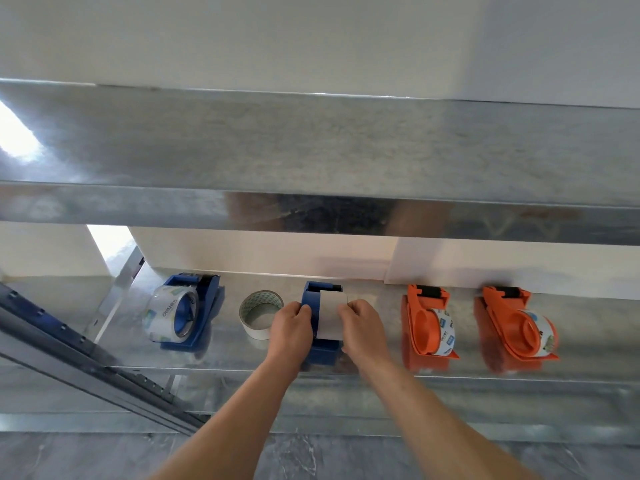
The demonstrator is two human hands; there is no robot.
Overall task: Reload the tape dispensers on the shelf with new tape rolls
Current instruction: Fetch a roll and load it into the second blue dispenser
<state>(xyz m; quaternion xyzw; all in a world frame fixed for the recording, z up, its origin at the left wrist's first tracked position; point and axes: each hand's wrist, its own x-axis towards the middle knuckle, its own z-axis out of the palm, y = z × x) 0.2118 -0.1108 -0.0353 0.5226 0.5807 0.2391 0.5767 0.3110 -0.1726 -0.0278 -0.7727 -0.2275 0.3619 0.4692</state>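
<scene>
A blue tape dispenser [311,296] stands mid-shelf with a white tape roll [329,315] seated in it. My left hand [291,327] grips the dispenser's left side. My right hand [360,329] pinches the roll's right edge, where a strip of tape leads up toward the cutter. A loose grey-white tape roll [259,315] lies just left of my left hand. Further left, another blue dispenser [194,306] carries a clear printed roll. Two orange dispensers [427,323] [516,323] with printed rolls sit to the right.
The dispensers stand on a shiny metal shelf [381,358] against a white wall. A second metal shelf [311,150] hangs close above. A perforated steel upright [69,344] slants across the lower left. Grey marbled floor [311,455] shows below.
</scene>
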